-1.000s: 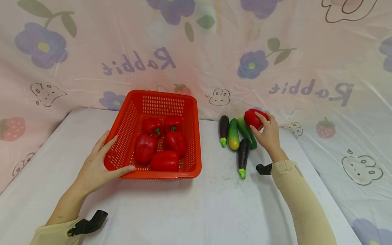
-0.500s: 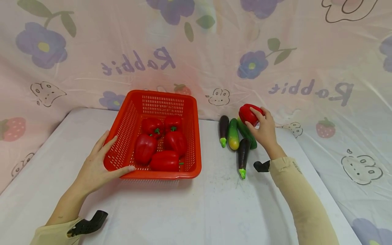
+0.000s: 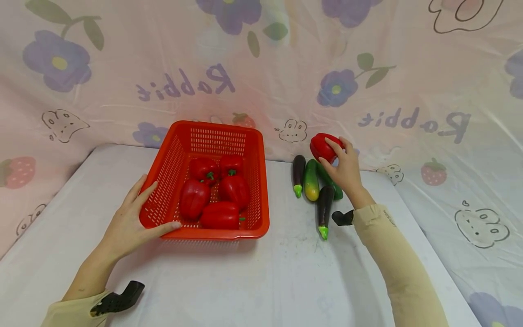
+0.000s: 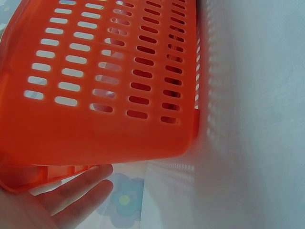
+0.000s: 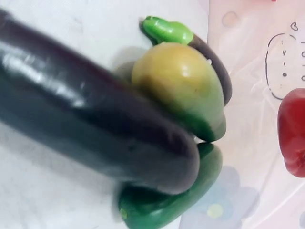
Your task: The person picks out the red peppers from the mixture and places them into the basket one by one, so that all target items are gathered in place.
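Observation:
Low at the left in the head view, my left hand [image 3: 126,225] holds the near left corner of a red plastic basket [image 3: 202,233]. Its thumb lies along the front rim; in the left wrist view, fingers [image 4: 81,193] reach along the outer side beneath the rim. Several red bell peppers [image 3: 220,215] lie inside the basket. On the right, my right hand [image 3: 345,168] pinches another red bell pepper [image 3: 320,146] between thumb and fingers, raised above the far ends of the vegetables. In the right wrist view, that bell pepper [image 5: 293,131] shows at the right edge, the hand out of sight.
Two dark eggplants [image 3: 324,206] [image 3: 298,172] and two green cucumbers [image 3: 311,179] [image 3: 336,187] lie grouped on the white table [image 3: 261,286], right of the basket. A patterned curtain [image 3: 269,81] hangs behind the table.
My right hand has moved left and slightly upward with the bell pepper, from beside the cucumbers to above them. The left hand and basket have stayed in place.

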`<act>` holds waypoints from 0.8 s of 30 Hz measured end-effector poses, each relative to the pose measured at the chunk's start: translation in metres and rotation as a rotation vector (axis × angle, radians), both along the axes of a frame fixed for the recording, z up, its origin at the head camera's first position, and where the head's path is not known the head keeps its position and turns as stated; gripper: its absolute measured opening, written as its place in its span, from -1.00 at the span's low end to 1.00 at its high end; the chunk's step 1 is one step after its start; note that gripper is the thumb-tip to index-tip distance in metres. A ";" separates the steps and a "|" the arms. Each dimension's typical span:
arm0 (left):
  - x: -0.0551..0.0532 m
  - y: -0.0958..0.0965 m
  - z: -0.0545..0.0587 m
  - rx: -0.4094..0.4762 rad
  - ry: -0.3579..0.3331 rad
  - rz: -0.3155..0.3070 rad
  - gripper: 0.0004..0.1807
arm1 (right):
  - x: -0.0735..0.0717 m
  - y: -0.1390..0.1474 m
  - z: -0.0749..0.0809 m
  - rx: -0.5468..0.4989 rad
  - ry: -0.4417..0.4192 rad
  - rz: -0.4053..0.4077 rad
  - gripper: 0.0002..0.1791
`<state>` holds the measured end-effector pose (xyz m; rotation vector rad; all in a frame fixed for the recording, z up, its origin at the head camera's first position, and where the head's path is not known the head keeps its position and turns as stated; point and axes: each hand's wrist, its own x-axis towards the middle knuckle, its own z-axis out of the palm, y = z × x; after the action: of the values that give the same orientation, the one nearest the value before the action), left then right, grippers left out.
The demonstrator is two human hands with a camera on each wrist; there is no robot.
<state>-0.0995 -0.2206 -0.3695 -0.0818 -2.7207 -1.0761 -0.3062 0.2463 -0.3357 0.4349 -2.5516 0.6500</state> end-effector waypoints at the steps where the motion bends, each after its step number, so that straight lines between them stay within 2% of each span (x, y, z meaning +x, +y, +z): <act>1: 0.000 0.000 0.000 -0.001 0.000 -0.001 0.17 | 0.000 -0.002 0.000 -0.001 0.004 0.006 -0.38; 24: 0.001 0.001 0.000 -0.003 -0.003 0.003 0.18 | -0.003 -0.034 0.008 0.023 0.012 0.060 -0.37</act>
<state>-0.0989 -0.2201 -0.3695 -0.0771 -2.7240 -1.0728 -0.3089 0.2118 -0.3275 0.5236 -2.5453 0.6380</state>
